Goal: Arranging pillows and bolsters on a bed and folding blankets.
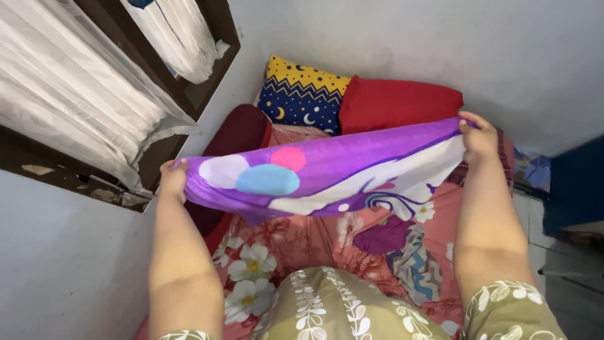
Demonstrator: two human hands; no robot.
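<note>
My left hand point(172, 179) and right hand point(479, 135) each pinch a corner of a purple patterned cloth point(327, 173), fingers closed tight, stretching it taut above the floral bed point(296, 242). Walls hem the bed closely; a red pillow point(402, 101) and a starry pillow point(301, 93) lie beyond, a curtained window point(82, 94) to my left.

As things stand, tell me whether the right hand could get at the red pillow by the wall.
Probably not yet. The right hand is shut on a corner of the purple cloth, stretched to the left hand. The red pillow lies just beyond, nothing between; the hand would have to let go.
</note>
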